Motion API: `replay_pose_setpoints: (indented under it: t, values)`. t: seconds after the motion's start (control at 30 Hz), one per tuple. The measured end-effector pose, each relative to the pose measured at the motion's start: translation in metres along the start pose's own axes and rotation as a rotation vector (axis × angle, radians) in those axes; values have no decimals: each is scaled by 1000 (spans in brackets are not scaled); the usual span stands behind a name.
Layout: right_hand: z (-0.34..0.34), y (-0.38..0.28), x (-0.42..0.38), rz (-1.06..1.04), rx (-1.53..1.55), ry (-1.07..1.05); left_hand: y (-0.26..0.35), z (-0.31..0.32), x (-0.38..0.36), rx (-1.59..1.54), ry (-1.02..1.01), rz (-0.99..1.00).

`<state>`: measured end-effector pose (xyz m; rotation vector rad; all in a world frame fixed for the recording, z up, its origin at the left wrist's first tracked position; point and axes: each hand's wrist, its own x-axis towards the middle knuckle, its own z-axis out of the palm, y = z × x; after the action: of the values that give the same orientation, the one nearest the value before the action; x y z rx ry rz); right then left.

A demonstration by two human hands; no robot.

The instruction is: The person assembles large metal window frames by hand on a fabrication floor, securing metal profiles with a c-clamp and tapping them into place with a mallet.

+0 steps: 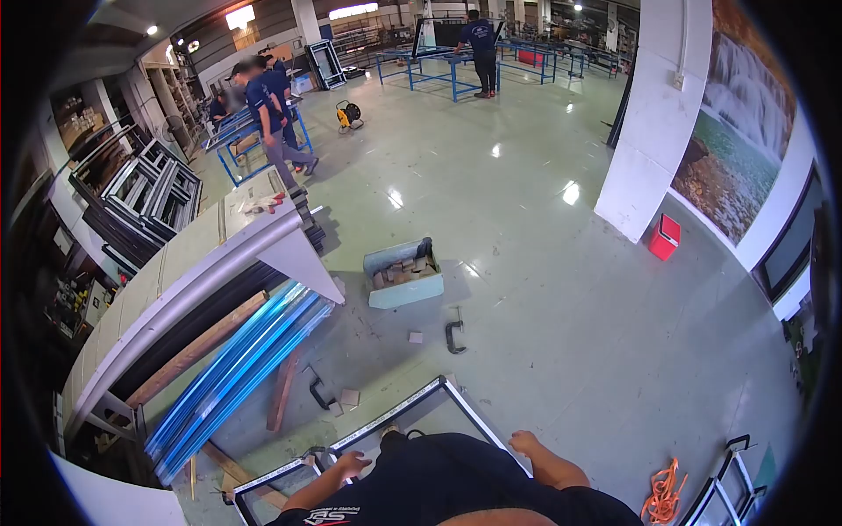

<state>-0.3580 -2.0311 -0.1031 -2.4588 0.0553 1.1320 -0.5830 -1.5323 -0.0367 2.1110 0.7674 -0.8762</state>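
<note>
A black-and-white rectangular frame (pixel 403 403) lies on the floor right in front of my body. Over its left side is my left hand (pixel 353 463), with fingers loosely bent and nothing visible in them. My right hand (pixel 526 442) hangs by the frame's right bar, its fingers loosely curled and no object showing. A second similar frame (pixel 272 475) lies to the left of the first, close to my left forearm. My torso in a dark shirt hides the near part of the larger frame.
Two C-clamps (pixel 454 333) (pixel 317 390) and small blocks (pixel 350 397) lie ahead on the floor. Beyond stands a pale box (pixel 408 294) of blocks. Blue-wrapped profiles (pixel 237 377) sit under a bench at left. Orange strap (pixel 664 495) lies right. Several people work farther back.
</note>
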Motion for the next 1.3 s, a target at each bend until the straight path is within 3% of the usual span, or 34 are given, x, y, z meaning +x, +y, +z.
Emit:
replay_pose_setpoints:
  t: [0.23, 0.37, 0.67, 1.1, 1.3]
  values:
    - [3, 18, -5, -10, -27, 29, 24, -16, 9, -24, 58, 9]
    - [4, 28, -10, -37, -74, 10, 72, -29, -13, 33, 39, 63]
    - [10, 46, -19, 2, 6, 18, 66, 3, 15, -88, -32, 121]
    - [7, 28, 0, -104, -14, 83, 43, -7, -1, -42, 6, -33]
    - [8, 20, -5, -70, 39, 97, 39, -2, 8, 19, 29, 56]
